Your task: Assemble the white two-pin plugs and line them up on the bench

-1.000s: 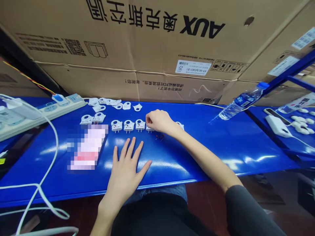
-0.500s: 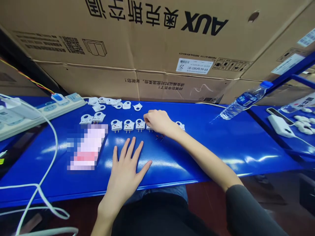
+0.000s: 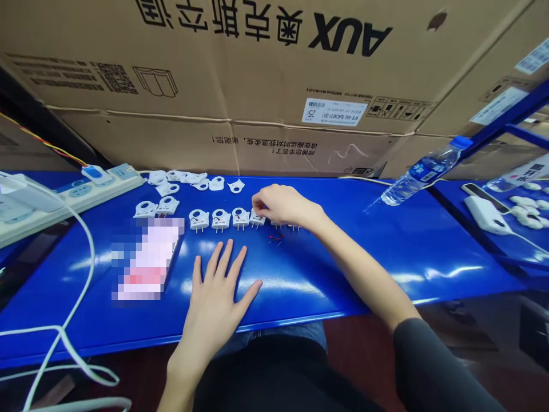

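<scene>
Seeing the left hand (image 3: 214, 303) flat on the near part of the blue tabletop (image 3: 364, 269), fingers spread. Farther in, spotting tiny red parts (image 3: 275, 237) with thin leads. Then getting a row of white two-pin plugs (image 3: 221, 220) mid-table, plus the right hand (image 3: 281, 202), well apart from the left, bunched at the fourth plug (image 3: 256, 220); can't tell if clamped on it. Way back, noting an upside-down AUX carton (image 3: 266, 71).

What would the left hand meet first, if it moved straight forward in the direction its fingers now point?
Probably the row of white plugs just beyond the left hand. With only one view, I cannot be sure whether the hand would touch them or pass slightly above.
</scene>
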`<state>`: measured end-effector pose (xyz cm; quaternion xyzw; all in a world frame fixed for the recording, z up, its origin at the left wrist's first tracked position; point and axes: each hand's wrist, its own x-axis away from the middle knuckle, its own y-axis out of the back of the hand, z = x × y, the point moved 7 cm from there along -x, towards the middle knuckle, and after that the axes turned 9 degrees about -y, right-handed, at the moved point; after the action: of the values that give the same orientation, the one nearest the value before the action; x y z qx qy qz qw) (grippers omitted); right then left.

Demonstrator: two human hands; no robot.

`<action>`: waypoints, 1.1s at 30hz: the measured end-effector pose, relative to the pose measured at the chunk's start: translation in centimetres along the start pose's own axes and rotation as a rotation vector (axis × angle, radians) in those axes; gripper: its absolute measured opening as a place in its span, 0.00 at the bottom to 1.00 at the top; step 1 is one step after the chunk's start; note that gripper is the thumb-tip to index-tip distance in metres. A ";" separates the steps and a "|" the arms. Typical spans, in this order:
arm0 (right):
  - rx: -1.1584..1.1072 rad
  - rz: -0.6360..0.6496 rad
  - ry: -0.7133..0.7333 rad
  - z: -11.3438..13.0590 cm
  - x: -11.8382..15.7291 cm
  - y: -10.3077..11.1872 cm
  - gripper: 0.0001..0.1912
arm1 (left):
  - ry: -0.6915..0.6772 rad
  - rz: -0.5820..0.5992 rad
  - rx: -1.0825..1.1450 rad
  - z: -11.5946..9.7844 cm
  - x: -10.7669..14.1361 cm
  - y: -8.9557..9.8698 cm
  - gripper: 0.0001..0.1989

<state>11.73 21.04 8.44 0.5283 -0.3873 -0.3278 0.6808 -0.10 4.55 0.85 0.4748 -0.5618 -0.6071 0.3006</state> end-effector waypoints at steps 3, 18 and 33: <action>-0.071 0.158 0.068 -0.7 0.7 0.1 0.07 | -0.004 0.007 -0.002 0.0 0.0 0.0 0.36; -0.076 0.047 0.029 0.3 -1.1 -1.5 0.04 | 0.005 0.006 0.014 0.1 0.1 -0.2 0.35; -0.108 -0.209 0.072 3.2 -2.3 -1.9 0.12 | -0.010 -0.015 -0.003 0.0 0.1 0.0 0.35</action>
<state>7.73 21.12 6.57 0.5396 -0.2874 -0.3981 0.6839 -0.17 4.51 0.87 0.4756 -0.5587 -0.6125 0.2940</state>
